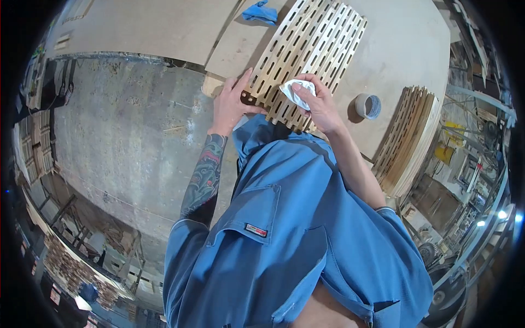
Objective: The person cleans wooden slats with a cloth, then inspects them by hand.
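Several slotted wooden strips [306,54] lie side by side on the table in front of me, their near ends close to my body. My left hand [231,104] rests at the near left corner of these strips, fingers and thumb spread along the edge. In my right hand [321,108] is a crumpled white cloth [298,94], pinched between thumb and fingers over the near part of the strips.
Right of the strips stands a round grey roll [368,106]. Farther right lies a stack of similar slotted strips [402,139]. A blue cloth [260,13] is at the table's far side. Worn concrete floor [126,126] stretches to the left.
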`<state>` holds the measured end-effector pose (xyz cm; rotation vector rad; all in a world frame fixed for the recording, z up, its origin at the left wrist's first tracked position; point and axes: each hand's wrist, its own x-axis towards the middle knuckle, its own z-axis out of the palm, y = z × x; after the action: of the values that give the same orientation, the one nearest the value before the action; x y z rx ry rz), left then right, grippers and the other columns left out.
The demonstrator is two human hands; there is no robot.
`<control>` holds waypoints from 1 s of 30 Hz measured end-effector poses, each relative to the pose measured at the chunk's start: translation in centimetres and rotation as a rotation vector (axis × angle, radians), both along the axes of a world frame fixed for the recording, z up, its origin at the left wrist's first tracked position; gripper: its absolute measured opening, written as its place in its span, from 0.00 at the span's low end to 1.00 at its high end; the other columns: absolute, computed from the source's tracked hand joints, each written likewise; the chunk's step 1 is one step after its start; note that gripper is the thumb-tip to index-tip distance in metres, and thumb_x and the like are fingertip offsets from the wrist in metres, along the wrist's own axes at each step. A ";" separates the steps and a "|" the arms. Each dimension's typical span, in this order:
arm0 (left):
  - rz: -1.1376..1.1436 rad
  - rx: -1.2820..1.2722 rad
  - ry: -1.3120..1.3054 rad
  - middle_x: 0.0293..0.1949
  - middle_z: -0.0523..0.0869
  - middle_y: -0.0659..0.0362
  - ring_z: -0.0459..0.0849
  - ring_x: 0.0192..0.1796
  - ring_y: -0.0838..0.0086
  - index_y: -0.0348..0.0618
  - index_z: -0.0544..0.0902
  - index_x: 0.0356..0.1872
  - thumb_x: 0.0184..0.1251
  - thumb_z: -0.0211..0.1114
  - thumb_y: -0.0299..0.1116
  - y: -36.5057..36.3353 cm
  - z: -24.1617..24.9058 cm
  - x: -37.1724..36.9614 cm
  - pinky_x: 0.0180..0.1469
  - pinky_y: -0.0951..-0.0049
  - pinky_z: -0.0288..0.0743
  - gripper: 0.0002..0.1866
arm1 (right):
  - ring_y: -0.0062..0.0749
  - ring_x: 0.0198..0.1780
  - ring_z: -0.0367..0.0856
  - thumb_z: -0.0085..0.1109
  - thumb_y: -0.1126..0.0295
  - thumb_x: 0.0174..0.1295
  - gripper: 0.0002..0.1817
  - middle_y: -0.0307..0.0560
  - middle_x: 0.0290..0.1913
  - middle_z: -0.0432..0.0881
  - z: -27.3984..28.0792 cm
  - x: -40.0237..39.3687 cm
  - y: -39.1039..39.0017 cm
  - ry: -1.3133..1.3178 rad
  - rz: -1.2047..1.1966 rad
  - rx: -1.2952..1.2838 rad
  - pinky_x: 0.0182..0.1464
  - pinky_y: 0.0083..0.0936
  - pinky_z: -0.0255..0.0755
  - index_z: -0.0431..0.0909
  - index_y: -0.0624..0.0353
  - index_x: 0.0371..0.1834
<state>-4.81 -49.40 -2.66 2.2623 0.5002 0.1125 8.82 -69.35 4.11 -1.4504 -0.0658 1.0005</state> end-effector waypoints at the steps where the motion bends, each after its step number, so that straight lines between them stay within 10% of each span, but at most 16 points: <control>1: 0.006 0.000 -0.015 0.46 0.76 0.55 0.83 0.48 0.55 0.64 0.68 0.76 0.29 0.86 0.53 0.0 -0.2 0.0 0.46 0.56 0.80 0.61 | 0.12 0.25 0.73 0.67 0.57 0.69 0.18 0.35 0.34 0.81 0.2 -0.1 0.2 -0.011 0.010 -0.020 0.22 0.14 0.63 0.76 0.55 0.54; 30: -0.064 0.053 0.005 0.43 0.74 0.55 0.83 0.41 0.61 0.58 0.68 0.77 0.29 0.85 0.60 0.7 -0.5 0.2 0.39 0.58 0.81 0.63 | 0.13 0.27 0.76 0.75 0.64 0.63 0.15 0.35 0.32 0.83 0.7 -4.4 2.5 -0.279 -0.129 -0.336 0.25 0.16 0.69 0.82 0.58 0.47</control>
<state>-4.59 -48.68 -3.14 2.3284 0.4316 0.0884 4.38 -66.80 4.81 -1.8718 -0.0065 0.7209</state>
